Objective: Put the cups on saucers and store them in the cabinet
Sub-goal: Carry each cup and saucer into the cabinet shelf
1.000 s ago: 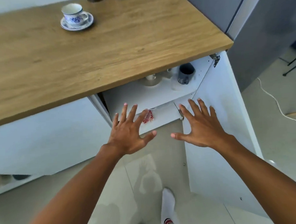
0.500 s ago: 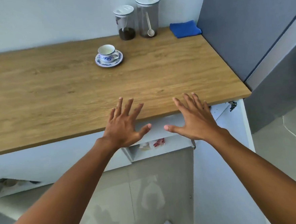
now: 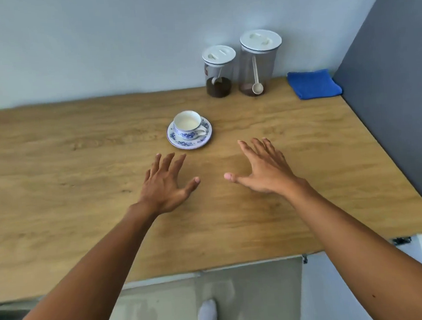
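A white cup with blue flowers (image 3: 188, 126) stands upright on a matching saucer (image 3: 203, 140) in the middle of the wooden counter (image 3: 81, 184). My left hand (image 3: 166, 185) hovers over the counter just in front of the saucer, fingers spread and empty. My right hand (image 3: 263, 171) is out to the right of it, also spread and empty, a little nearer than the saucer. Neither hand touches the cup. The cabinet's inside is hidden below the counter edge; only its open door (image 3: 363, 286) shows at the lower right.
Two lidded clear jars stand by the back wall, a short one with dark grounds (image 3: 218, 71) and a taller one holding a scoop (image 3: 259, 62). A folded blue cloth (image 3: 314, 84) lies at the back right beside a grey panel (image 3: 394, 84). Tiled floor and my sock (image 3: 208, 316) show below.
My view has risen from the open cabinet to the countertop. Both hands have moved up from in front of the cabinet shelf to above the counter, close to the cup and saucer.
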The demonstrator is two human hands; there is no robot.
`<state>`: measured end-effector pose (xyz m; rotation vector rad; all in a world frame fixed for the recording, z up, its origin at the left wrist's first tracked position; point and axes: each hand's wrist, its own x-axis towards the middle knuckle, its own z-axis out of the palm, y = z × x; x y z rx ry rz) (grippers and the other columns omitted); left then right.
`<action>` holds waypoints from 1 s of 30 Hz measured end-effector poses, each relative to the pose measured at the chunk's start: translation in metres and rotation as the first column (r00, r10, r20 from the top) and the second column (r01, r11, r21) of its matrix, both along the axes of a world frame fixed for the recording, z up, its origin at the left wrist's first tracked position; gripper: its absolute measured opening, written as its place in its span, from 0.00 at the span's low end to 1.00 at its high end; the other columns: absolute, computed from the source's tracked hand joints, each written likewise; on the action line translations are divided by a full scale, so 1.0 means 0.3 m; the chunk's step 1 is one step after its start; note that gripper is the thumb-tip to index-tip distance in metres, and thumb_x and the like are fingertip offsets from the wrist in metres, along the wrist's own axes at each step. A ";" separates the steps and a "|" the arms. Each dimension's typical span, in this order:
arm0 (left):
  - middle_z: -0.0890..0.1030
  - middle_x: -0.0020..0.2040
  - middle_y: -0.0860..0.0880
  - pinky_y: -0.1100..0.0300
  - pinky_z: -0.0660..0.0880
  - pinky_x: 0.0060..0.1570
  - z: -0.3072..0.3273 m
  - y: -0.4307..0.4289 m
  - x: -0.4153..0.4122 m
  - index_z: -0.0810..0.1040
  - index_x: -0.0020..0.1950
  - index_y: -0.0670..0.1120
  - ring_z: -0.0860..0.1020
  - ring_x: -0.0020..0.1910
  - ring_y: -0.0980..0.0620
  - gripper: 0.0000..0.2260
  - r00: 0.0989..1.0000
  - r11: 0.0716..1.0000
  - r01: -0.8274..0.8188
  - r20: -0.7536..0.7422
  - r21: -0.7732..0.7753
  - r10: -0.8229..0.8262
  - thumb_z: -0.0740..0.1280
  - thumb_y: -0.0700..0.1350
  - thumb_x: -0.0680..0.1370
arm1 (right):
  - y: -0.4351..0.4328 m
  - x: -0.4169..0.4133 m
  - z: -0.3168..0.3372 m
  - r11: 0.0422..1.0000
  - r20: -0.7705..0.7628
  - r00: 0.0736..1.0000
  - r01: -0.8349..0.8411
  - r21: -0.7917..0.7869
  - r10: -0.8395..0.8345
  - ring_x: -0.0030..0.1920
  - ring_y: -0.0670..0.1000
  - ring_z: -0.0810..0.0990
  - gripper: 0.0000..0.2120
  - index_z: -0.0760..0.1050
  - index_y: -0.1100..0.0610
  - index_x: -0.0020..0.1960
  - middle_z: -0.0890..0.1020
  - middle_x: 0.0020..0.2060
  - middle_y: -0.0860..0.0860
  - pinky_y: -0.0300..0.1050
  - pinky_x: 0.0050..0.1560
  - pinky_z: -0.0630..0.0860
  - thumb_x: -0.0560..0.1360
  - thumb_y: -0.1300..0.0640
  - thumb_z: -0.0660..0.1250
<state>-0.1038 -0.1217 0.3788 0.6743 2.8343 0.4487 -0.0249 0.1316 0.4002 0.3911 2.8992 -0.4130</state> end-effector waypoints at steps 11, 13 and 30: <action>0.77 0.59 0.44 0.42 0.71 0.62 -0.076 0.061 -0.504 0.63 0.73 0.61 0.73 0.62 0.39 0.33 0.993 0.989 -0.100 0.069 0.112 0.093 0.59 0.69 0.70 | 0.004 -0.509 -0.082 0.997 0.072 0.995 -0.066 -0.050 0.069 0.76 0.57 0.57 0.47 0.48 0.46 0.80 0.60 0.76 0.52 0.57 0.71 0.63 0.70 0.28 0.63; 0.78 0.56 0.46 0.42 0.72 0.60 -0.103 0.073 -0.549 0.63 0.72 0.62 0.75 0.60 0.41 0.32 0.989 0.982 -0.098 0.127 0.164 0.077 0.60 0.68 0.69 | 0.007 -0.556 -0.098 0.992 0.063 0.996 -0.062 -0.109 0.069 0.76 0.57 0.61 0.47 0.50 0.47 0.80 0.63 0.76 0.52 0.55 0.71 0.65 0.70 0.30 0.66; 0.79 0.63 0.52 0.51 0.73 0.60 -0.113 0.142 -0.556 0.67 0.74 0.53 0.76 0.61 0.50 0.27 0.980 0.888 0.010 0.171 0.459 -0.099 0.69 0.48 0.76 | 0.010 -0.547 -0.133 0.672 -0.103 0.978 0.047 -0.739 -0.182 0.31 0.46 0.80 0.38 0.65 0.33 0.68 0.84 0.39 0.44 0.40 0.28 0.74 0.68 0.59 0.79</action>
